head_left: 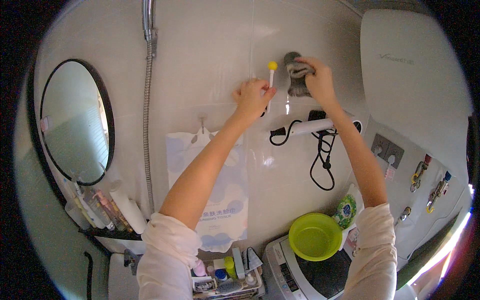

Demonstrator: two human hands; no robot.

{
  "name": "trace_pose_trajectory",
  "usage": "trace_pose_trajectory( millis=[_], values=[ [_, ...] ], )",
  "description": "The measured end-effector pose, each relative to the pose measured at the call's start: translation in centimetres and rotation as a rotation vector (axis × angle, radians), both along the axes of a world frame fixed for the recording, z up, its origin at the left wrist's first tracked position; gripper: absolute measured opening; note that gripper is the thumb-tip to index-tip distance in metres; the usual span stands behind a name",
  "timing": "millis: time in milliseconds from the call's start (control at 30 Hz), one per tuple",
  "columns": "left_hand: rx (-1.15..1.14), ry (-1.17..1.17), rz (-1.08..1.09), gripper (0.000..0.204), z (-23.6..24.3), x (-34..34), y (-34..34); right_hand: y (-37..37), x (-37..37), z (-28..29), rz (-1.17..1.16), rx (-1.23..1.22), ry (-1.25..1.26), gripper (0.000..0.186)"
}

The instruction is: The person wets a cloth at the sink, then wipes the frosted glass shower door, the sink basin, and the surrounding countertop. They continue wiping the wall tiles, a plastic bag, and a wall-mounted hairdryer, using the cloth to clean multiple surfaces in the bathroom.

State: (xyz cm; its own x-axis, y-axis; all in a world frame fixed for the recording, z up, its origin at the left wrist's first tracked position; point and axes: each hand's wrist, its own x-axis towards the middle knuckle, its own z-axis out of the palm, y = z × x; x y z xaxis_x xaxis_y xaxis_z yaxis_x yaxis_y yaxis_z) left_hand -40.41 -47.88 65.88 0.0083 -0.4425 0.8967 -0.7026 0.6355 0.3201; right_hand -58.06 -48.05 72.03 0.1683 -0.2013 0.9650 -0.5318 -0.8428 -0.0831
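Note:
Both my arms reach up toward the light tiled wall (210, 55). My left hand (254, 97) is closed around a thin white stick (271, 77) topped with a yellow ball (272, 65); the stick's lower part is partly behind my fingers. To its right, my right hand (320, 80) grips a crumpled grey cloth (298, 86) close to the wall. A darker rounded part shows at the cloth's top, and I cannot tell whether it belongs to the cloth. Below the right hand, a white hair dryer (305, 127) with a looped black cord hangs at the wall.
A patterned tissue bag (207, 185) hangs from a hook. At left are an oval mirror (75, 122), a shower hose (147, 110) and a shelf of toiletries. A green basin (315, 237) sits on the washing machine (280, 265). A white water heater (415, 75) juts out at right.

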Motion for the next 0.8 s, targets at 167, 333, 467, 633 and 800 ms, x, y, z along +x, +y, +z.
trace_pose_trajectory(
  millis=[167, 333, 467, 633, 800],
  values=[
    [-0.06, -0.055, 0.082, 0.03, 0.3, 0.2, -0.2, 0.1, 2.2, 1.1, 0.082, -0.4, 0.163, 0.051],
    [-0.087, -0.056, 0.083, 0.03, 0.1, 0.3, 0.0, -0.6, 2.7, -1.3, 0.128, -0.254, 0.107, 0.048],
    [-0.042, -0.074, 0.034, 0.03, 0.4, 0.6, -0.2, -0.9, 0.6, -2.1, 0.068, -0.195, 0.15, 0.045],
    [0.034, -0.029, -0.089, 0.026, 0.3, 0.7, -0.6, -0.4, 0.1, 0.2, 0.063, -0.162, -0.038, 0.046],
    [0.022, -0.035, -0.032, 0.028, 0.2, 0.5, -0.2, -0.3, 2.6, 0.6, 0.195, -0.208, 0.166, 0.049]
  ],
)
